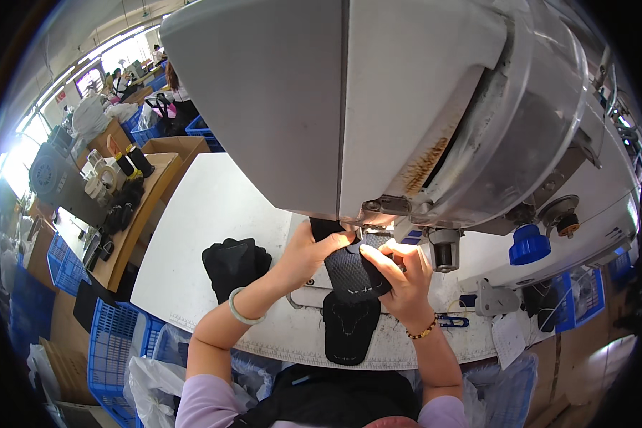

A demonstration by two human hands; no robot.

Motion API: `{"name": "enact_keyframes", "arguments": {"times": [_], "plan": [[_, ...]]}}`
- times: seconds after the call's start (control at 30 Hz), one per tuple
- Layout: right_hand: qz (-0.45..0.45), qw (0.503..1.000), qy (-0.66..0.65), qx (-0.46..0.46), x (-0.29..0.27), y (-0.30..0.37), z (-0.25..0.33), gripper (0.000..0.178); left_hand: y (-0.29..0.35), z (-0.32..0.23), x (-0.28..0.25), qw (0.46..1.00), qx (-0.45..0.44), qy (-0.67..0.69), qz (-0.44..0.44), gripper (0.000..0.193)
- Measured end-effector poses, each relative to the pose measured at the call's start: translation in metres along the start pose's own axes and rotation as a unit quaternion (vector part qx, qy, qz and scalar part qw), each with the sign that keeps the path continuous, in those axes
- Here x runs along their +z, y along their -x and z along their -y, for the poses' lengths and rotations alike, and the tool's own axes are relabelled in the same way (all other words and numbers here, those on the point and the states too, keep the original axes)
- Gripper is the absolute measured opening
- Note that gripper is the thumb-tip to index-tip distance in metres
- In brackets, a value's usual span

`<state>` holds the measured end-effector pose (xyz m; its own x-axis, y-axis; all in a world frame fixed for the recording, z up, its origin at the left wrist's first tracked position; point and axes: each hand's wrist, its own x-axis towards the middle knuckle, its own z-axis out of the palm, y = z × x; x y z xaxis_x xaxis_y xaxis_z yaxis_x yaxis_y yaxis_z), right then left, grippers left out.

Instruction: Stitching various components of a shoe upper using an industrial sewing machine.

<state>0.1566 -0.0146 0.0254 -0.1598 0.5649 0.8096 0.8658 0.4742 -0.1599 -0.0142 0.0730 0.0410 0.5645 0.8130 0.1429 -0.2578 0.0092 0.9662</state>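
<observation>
My left hand [308, 251] and my right hand [399, 274] both grip a black mesh fabric piece [353, 272] under the head of a large grey sewing machine [378, 107]. The piece lies on the white machine table [214, 207], right at the needle area below the machine head. A second black fabric piece [351, 328], with pale stitch lines, hangs from the first toward the table's near edge. A pale green bangle circles my left wrist, a beaded bracelet my right. The needle itself is hidden by the machine head.
A pile of black fabric pieces [234, 264] lies left of my hands. Blue scissors [451, 321] rest to the right. Blue crates [114, 349] stand at lower left. A wooden bench [132, 207] with thread cones and another machine stretches left; people work far behind.
</observation>
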Motion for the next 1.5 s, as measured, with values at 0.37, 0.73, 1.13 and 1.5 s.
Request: {"name": "enact_keyframes", "arguments": {"times": [0.37, 0.73, 1.13, 1.5], "plan": [[-0.005, 0.999, -0.009, 0.033, 0.007, 0.010, -0.006, 0.058, -0.006, 0.009, 0.000, 0.999, 0.019, 0.036, -0.016, 0.015], [-0.067, 0.998, 0.010, -0.002, 0.007, 0.016, -0.006, 0.037, -0.003, 0.018, 0.001, 0.997, 0.050, 0.016, -0.056, 0.015], [-0.086, 0.995, 0.004, 0.043, 0.007, 0.025, -0.028, 0.038, 0.010, 0.010, 0.025, 0.988, 0.089, -0.056, -0.117, 0.015], [-0.096, 0.995, -0.007, 0.013, 0.007, 0.019, -0.030, 0.033, 0.014, 0.008, 0.033, 0.983, 0.065, 0.003, -0.174, 0.015]]}}
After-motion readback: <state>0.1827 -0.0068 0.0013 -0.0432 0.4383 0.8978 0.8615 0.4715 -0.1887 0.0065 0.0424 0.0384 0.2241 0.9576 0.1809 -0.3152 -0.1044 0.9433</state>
